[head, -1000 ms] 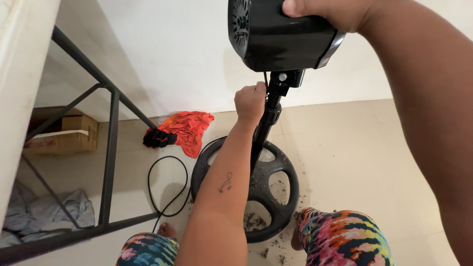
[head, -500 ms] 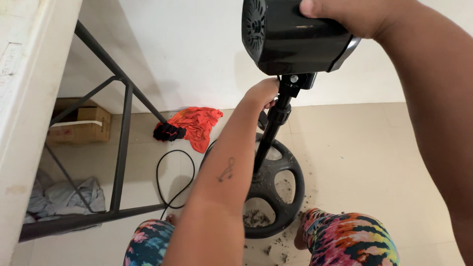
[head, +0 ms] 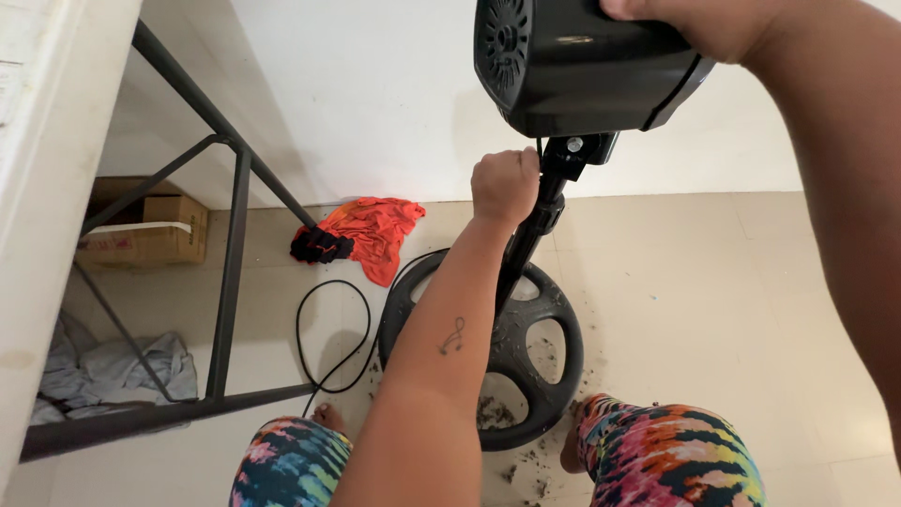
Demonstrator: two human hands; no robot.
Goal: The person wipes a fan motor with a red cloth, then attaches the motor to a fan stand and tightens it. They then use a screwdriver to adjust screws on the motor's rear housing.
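We had left hand (head: 505, 185) clenched round fan pole (head: 526, 246) right under motor housing (head: 582, 66); right hand (head: 713, 23) gripped housing top, round base (head: 526, 361) on dusty floor (head: 713, 300).

There is just one view, from a camera on the person's head. It looks steeply down, very close to the raised arms, toward the pale tiled floor (head: 751, 310) and the white wall (head: 375, 94) farther off.
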